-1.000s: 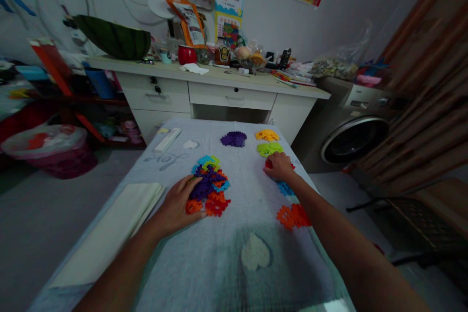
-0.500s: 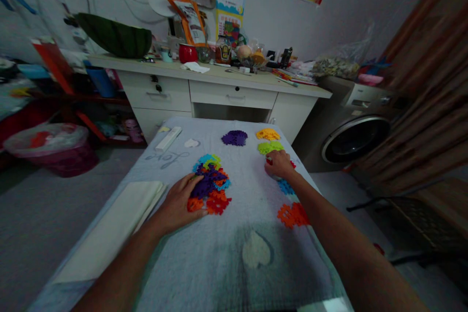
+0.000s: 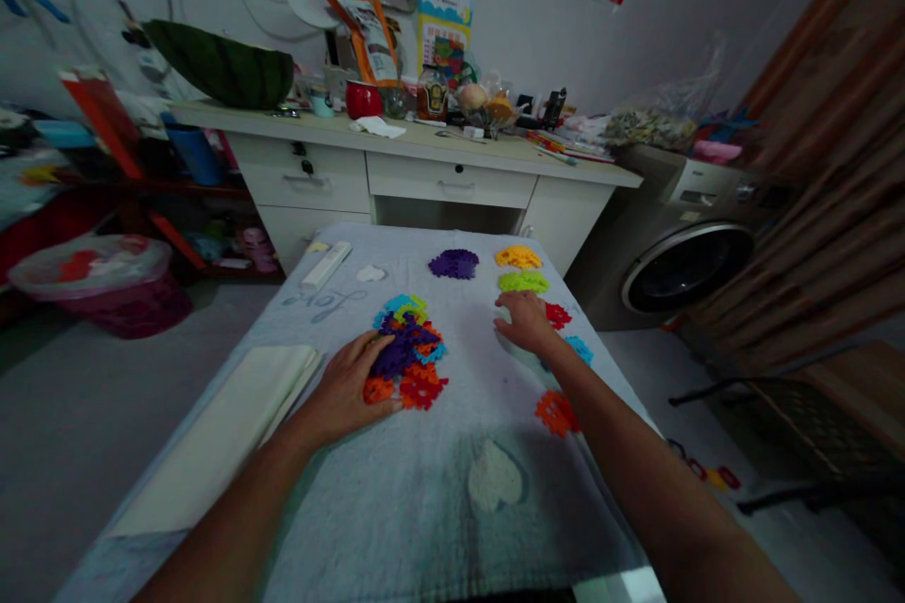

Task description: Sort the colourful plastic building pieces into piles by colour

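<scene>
Head view, left to right: a folded cream cloth (image 3: pixel 226 433) lies well left of the mixed heap of multicoloured interlocking plastic pieces (image 3: pixel 406 353), along the edge of the grey towel-covered table (image 3: pixel 424 528). The left hand (image 3: pixel 346 391) rests palm down with its fingers spread wide, touching the heap's near-left edge and gripping nothing. Lying flat like that, it seems to pen the loose pieces in.

The heap itself sits mid-table. Its long axis runs away from the person, tilting slightly right, with orange-red pieces at the near end and blue-green ones at the far end.

Beyond the heap lies 1 purple cluster (image 3: pixel 453 263). Right of the heap, the right hand (image 3: pixel 523 325) lies palm down, fingers loosely extended toward it, with nothing seen in its grasp. Further right, 5 single-colour clusters line the table edge, each apart from the next as if kept unmixed: yellow (image 3: pixel 518 256), green (image 3: pixel 523 282), red (image 3: pixel 558 315), blue (image 3: pixel 581 349) and orange (image 3: pixel 553 412).
</scene>
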A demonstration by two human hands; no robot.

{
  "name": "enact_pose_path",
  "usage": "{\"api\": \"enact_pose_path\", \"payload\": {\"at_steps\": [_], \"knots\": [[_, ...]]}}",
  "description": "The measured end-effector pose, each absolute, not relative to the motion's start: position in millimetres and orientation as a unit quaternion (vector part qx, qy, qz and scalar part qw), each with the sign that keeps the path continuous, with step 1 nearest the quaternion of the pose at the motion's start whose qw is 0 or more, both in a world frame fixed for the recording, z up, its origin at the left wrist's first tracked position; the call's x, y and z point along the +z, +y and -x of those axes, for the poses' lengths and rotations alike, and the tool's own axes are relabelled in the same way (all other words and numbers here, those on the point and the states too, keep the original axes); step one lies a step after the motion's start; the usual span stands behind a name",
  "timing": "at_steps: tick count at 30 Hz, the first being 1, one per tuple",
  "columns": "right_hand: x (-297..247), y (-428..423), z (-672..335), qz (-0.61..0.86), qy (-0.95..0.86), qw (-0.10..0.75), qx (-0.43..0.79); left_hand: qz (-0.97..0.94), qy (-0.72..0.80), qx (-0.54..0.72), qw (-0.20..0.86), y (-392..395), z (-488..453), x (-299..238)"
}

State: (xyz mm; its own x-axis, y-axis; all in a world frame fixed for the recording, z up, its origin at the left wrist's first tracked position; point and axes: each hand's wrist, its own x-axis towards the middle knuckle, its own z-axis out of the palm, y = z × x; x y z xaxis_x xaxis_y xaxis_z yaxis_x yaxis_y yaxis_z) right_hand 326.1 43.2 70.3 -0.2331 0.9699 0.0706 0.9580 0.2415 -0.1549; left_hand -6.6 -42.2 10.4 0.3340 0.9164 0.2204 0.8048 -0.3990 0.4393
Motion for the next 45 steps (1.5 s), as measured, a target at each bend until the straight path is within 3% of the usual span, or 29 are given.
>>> {"api": "enact_pose_path", "payload": {"at_steps": [10, 20, 30, 34, 38, 45], "knots": [[54, 56, -232, 0.495, -0.84, 0.127, 0.182, -0.792, 0.528, 0.254, 0.172, -44, 5, 14], [24, 81, -193, 0.548, -0.718, 0.275, 0.329, -0.783, 0.535, 0.265, 0.171, -44, 3, 14], [46, 84, -235, 0.513, -0.542, 0.452, 0.49, -0.789, 0.536, 0.252, 0.162, -43, 3, 13], [59, 97, -291, 0.542, -0.515, 0.498, 0.439, -0.789, 0.539, 0.248, 0.161, -42, 5, 9], [68, 118, -363, 0.641, -0.481, 0.518, 0.298, -0.79, 0.538, 0.248, 0.159, -41, 6, 6], [68, 140, -443, 0.803, -0.49, 0.336, 0.038, -0.792, 0.539, 0.244, 0.149, -40, 6, 5]]}}
